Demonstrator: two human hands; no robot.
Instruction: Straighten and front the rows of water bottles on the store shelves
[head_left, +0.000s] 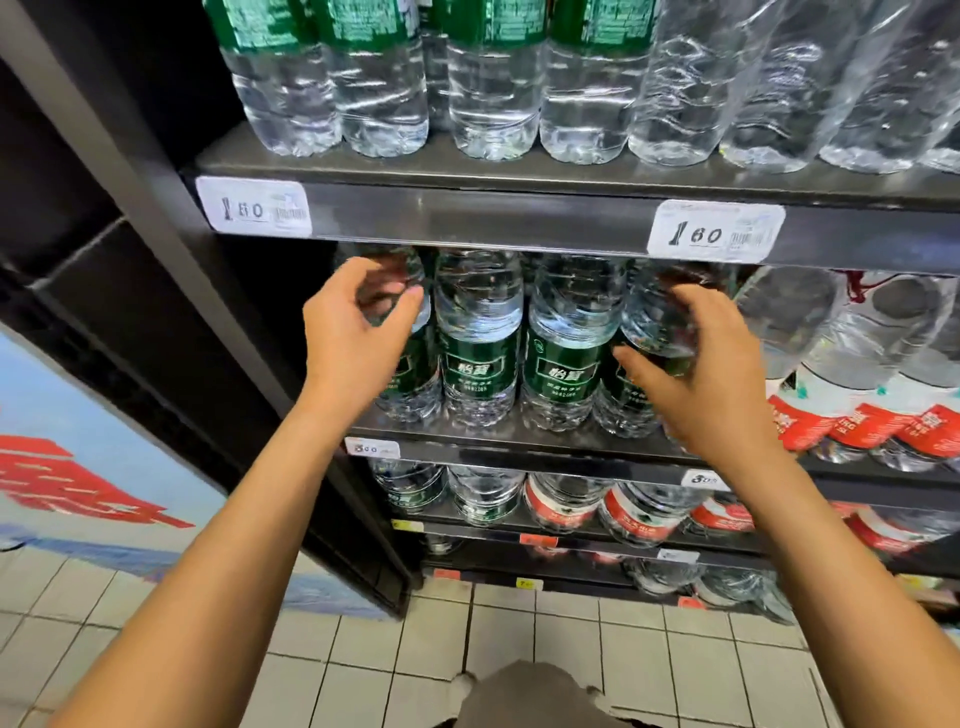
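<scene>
On the middle shelf (519, 449) stands a front row of clear water bottles with green labels (480, 338). My left hand (353, 338) hovers in front of the leftmost bottle (415, 364), fingers curled and apart, holding nothing. Around the fourth bottle (652, 322) my right hand (701, 379) is wrapped, thumb across its label and fingers showing through the clear plastic behind it. Between my hands, two bottles (569, 343) stand upright with labels facing me.
The upper shelf (467, 218) carries more green-label and plain clear bottles (488, 93), with price tags on its edge. Red-label bottles (852, 421) fill the middle shelf's right. Lower shelves (571, 535) hold further bottles. A dark upright post (156, 218) bounds the left. Tiled floor lies below.
</scene>
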